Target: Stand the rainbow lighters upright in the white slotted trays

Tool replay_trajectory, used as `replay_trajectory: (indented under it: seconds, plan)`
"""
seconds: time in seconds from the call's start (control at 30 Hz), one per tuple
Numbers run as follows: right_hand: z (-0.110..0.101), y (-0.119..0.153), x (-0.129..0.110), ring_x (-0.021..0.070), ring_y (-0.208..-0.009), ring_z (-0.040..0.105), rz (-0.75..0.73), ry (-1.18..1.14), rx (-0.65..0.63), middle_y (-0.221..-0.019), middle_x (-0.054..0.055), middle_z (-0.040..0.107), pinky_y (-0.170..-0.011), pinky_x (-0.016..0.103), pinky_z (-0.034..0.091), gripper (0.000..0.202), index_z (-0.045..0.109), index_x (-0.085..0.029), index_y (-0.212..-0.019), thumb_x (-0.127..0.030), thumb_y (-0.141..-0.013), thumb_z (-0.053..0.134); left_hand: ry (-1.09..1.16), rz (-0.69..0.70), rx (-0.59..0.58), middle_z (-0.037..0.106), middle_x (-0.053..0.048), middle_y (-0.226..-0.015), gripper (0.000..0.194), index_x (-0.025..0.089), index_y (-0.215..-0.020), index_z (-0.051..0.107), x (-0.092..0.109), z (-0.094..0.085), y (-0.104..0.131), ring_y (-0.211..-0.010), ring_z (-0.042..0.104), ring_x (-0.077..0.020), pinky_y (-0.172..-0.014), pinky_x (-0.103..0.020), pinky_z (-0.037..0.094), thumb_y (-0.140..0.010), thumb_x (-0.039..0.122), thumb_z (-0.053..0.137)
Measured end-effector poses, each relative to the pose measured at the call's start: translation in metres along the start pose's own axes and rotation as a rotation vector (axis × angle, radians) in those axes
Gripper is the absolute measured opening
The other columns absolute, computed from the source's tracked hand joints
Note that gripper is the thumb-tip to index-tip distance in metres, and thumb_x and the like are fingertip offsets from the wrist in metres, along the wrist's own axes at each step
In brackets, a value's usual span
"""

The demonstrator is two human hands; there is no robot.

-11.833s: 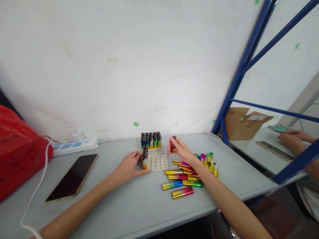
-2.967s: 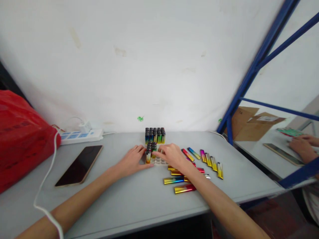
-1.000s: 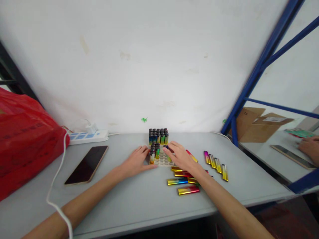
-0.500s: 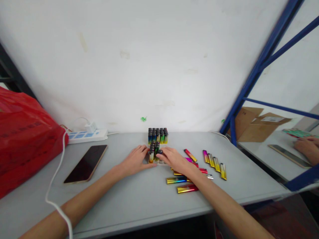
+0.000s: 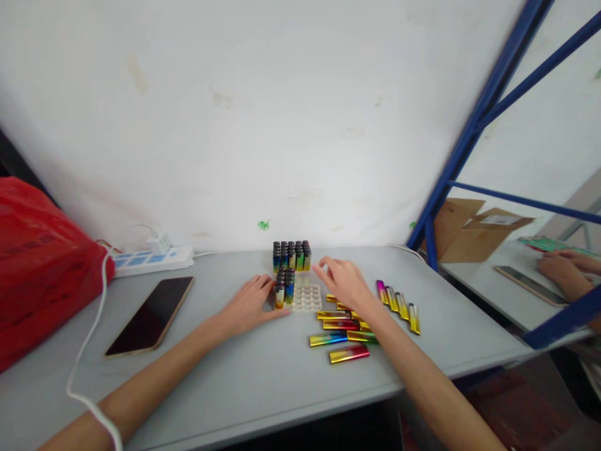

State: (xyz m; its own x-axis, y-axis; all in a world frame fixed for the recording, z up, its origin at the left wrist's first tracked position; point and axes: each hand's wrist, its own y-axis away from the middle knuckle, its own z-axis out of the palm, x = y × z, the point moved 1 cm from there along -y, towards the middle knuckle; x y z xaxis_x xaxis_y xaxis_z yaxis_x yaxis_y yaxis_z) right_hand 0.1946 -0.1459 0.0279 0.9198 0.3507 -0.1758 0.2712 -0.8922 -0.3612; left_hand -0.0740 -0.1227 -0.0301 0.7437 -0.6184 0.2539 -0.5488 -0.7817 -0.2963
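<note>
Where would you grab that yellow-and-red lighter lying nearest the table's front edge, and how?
Probably by the middle of the yellow-and-red lighter, coming from above and pinching across its two long sides. It lies flat and roughly sideways, with bare table along its near side for the thumb.

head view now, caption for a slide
Left hand steadies a part-filled tray of upright lighters; right hand hovers, apparently empty, beside lighters lying flat.
</note>
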Motion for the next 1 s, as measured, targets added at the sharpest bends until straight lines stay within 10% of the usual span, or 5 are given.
replay_trajectory:
  seconds: [0.37,0.53,1.0]
  plan:
    - [-0.025,0.085,0.151,0.0304,-0.107,0.072,0.52,0.301,-0.265,-0.112,0.02,0.076,-0.087,0.034,0.046,0.033,0.067,-0.012,-0.125,-0.036,-0.106,0.054,-0.026,-0.019,-0.045,0.068,-0.013,-0.113,0.065,0.019,-0.106,0.069,0.001,-0.001,0.0,-0.107,0.064,-0.0348,-0.098,-0.049,0.053,-0.086,0.08,0.062]
    - [-0.01,0.109,0.156,0.0291,-0.106,0.073,0.534,0.276,-0.281,-0.114,0.022,0.075,-0.085,0.032,0.047,0.031,0.066,-0.008,-0.128,-0.026,-0.106,0.053,-0.008,-0.015,-0.031,0.068,-0.012,-0.113,0.065,0.02,-0.106,0.069,0.0,0.0,-0.001,-0.107,0.065,-0.0343,-0.099,-0.049,0.053,-0.084,0.081,0.063]
    - [0.002,0.045,0.132,0.0259,-0.099,0.078,0.466,-0.006,-0.07,-0.111,0.014,0.082,-0.088,0.03,0.053,0.034,0.079,-0.014,-0.114,-0.034,-0.104,0.054,-0.018,-0.01,-0.039,0.068,-0.012,-0.114,0.064,0.019,-0.108,0.069,0.001,0.0,0.0,-0.109,0.064,-0.0341,-0.1,-0.048,0.052,-0.086,0.079,0.063]
